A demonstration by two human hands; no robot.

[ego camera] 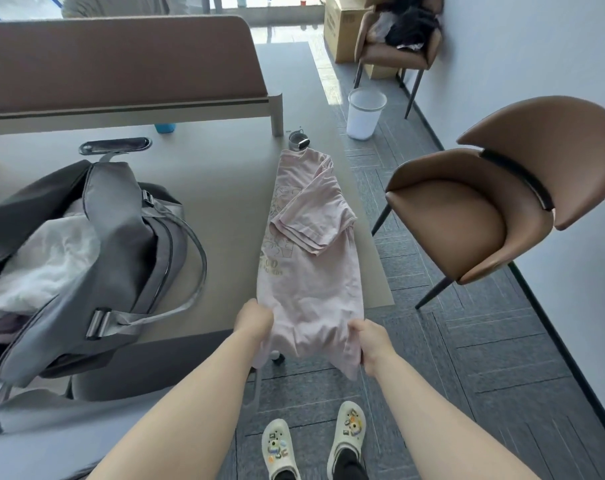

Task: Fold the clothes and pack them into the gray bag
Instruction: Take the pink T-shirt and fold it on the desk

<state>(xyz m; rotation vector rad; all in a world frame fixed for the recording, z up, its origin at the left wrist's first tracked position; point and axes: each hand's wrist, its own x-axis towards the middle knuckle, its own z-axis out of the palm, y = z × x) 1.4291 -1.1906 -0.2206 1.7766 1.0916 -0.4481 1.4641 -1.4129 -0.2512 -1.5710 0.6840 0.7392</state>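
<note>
A pale pink T-shirt lies lengthwise along the right edge of the grey table, folded into a narrow strip with its sleeves laid over the middle. Its bottom hem hangs off the near table edge. My left hand grips the hem's left corner and my right hand grips its right corner. The gray bag lies open on the table to the left, with white and pale clothes inside it and its strap looped toward the shirt.
A brown chair stands close on the right. A white bin sits on the floor beyond the table. A small watch-like object lies at the shirt's far end. A brown desk divider runs across the back.
</note>
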